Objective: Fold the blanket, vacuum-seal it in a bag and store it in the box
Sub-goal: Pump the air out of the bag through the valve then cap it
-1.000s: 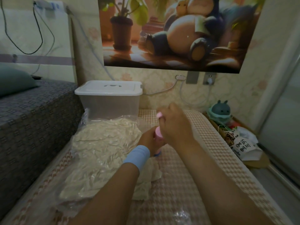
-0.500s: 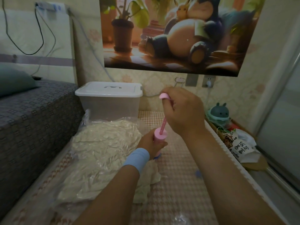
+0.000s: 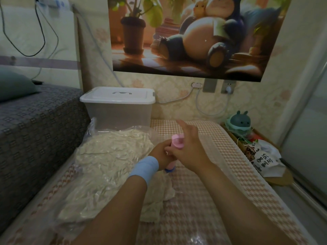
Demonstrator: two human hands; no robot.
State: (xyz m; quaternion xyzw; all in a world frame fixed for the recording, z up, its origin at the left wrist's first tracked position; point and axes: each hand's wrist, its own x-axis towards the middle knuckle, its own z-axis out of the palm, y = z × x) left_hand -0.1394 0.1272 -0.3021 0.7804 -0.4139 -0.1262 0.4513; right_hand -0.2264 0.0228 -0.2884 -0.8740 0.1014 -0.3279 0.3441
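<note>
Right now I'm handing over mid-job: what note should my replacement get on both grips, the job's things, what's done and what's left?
Left grip holds the pump by its barrel, upright on the bag.
Right grip lies on the pump's top, index finger straight; I cannot tell if it holds the handle.
Blanket sits folded inside the bag, plastic wrinkled against it. Box stands behind, lid on.
Done: folding, bagging. Left: finish pumping, remove pump, open box, store bag.
</note>
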